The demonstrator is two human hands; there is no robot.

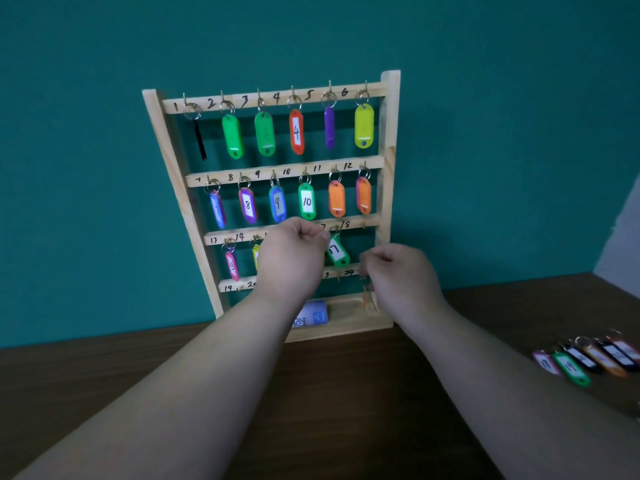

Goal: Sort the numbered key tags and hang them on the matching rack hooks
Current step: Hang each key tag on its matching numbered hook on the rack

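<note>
Key tags, hung count: top rail 6, second rail 6. Third rail shows 3: pink tag 13, a yellow tag partly behind your left hand, and green tag 17. The hand hides the rest of that rail, so no full count there.

The wooden rack has 4 rails and stands on the brown table against a teal wall.

Your left hand has its fingers curled and pinches at the ring of green tag 17, which hangs tilted at its hook on the third rail.

Your right hand has its fingers curled and pinches the ring of an orange tag. That tag dangles edge-on near the rack's right post, above the base tray. Its number cannot be read.

Loose tags lie on the table at your right, 6 in view in one row: 1 pink, 1 green, 2 black, 2 orange. The frame edge cuts the row.

1 blue printed card lies in the base tray.
</note>
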